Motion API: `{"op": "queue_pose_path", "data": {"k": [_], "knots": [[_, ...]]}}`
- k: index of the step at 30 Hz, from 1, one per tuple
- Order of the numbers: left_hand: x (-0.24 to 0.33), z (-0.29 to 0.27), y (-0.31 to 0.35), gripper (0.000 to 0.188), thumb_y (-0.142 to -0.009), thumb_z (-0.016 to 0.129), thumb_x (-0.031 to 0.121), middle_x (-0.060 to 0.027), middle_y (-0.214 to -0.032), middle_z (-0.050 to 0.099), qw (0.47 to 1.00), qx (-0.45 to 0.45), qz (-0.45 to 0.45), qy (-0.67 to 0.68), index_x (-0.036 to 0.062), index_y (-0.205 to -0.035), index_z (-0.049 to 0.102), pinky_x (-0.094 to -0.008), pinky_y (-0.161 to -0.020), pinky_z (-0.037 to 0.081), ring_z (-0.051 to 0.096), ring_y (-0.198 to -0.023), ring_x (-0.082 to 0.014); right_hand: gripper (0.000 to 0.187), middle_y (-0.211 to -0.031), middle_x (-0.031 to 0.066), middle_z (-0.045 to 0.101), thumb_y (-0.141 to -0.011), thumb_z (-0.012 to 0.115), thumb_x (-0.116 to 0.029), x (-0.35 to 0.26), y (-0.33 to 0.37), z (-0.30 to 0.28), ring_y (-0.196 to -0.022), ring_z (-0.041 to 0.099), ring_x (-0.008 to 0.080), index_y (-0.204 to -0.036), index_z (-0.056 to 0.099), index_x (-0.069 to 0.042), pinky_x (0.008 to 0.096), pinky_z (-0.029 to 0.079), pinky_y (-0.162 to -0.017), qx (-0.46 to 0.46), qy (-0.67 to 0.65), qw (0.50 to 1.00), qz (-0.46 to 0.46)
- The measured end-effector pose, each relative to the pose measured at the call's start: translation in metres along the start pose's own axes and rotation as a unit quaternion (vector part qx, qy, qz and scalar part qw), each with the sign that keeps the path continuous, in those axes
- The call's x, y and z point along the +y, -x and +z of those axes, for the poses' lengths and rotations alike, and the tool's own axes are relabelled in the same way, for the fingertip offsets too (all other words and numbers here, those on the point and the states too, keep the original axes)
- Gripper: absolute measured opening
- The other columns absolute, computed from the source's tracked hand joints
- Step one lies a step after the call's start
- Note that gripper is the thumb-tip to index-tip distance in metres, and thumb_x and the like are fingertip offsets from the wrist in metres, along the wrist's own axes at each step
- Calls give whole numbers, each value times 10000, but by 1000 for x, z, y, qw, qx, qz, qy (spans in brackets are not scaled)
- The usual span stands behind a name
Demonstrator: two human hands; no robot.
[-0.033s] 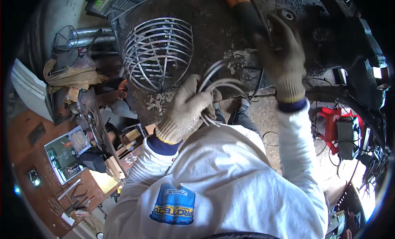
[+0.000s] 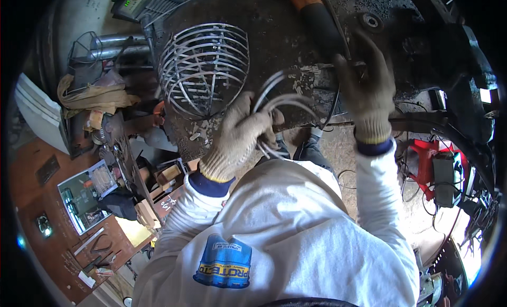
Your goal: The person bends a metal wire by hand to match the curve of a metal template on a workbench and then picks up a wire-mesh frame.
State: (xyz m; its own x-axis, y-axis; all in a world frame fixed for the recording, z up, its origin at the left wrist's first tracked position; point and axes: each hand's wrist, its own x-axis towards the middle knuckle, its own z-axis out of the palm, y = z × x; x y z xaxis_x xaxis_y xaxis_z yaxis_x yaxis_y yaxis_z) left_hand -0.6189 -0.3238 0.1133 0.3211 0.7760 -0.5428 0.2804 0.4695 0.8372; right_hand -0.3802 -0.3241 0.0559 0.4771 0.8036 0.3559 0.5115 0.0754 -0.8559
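My left hand [image 2: 237,133], in a beige knit glove, is closed around several curved metal rods [image 2: 270,85] whose bent ends fan out to the right. To the right, my right hand [image 2: 371,93], gloved alike, hovers over the dark worktable [image 2: 285,48] with thumb and fingers apart and nothing visible between them; it is slightly blurred. Just beyond its thumb lies a black cylindrical tool [image 2: 323,29] with an orange end. A dome-shaped cage of bent metal rods [image 2: 214,69] rests on the table, beyond my left hand.
A round dark metal piece [image 2: 371,22] lies beyond my right fingers. A cable [image 2: 335,109] hangs over the table's near edge. Left stands a brown bench [image 2: 50,180] with tools. A red stand [image 2: 421,159] is at the right. A power unit [image 2: 134,5] sits at the far left.
My right hand has drawn back slightly toward me, uncovering more of the round metal piece and black tool. My left hand still grips the rods.
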Motion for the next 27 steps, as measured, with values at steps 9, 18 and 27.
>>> {"op": "queue_pose_path", "data": {"k": [9,18,27], "knots": [[-11,24,-40,139,-917,586,117,-118,-982,679,940,149,-53,303,23,-1009,630,-307,-687,580,612,-715,-148,421,-1141,189,635,-821,725,-102,24,68,-42,-1009,622,328,-1221,622,-19,383,516,-841,-20,-9,996,-85],[-28,27,-40,197,-906,606,146,-142,-930,652,932,168,-100,306,5,-1043,618,-325,-740,585,667,-812,-241,416,-1045,140,661,-783,724,-62,19,68,-45,-966,641,339,-1188,633,-48,403,506,-842,-116,6,993,-22],[-50,22,-68,393,-881,600,237,-183,-1091,651,938,293,69,-174,-59,-1135,556,-405,-907,490,626,-1038,-328,453,-1090,122,651,-762,761,-120,-2,66,-17,-983,628,334,-1194,631,-88,423,501,-849,-169,49,977,-121]]}}
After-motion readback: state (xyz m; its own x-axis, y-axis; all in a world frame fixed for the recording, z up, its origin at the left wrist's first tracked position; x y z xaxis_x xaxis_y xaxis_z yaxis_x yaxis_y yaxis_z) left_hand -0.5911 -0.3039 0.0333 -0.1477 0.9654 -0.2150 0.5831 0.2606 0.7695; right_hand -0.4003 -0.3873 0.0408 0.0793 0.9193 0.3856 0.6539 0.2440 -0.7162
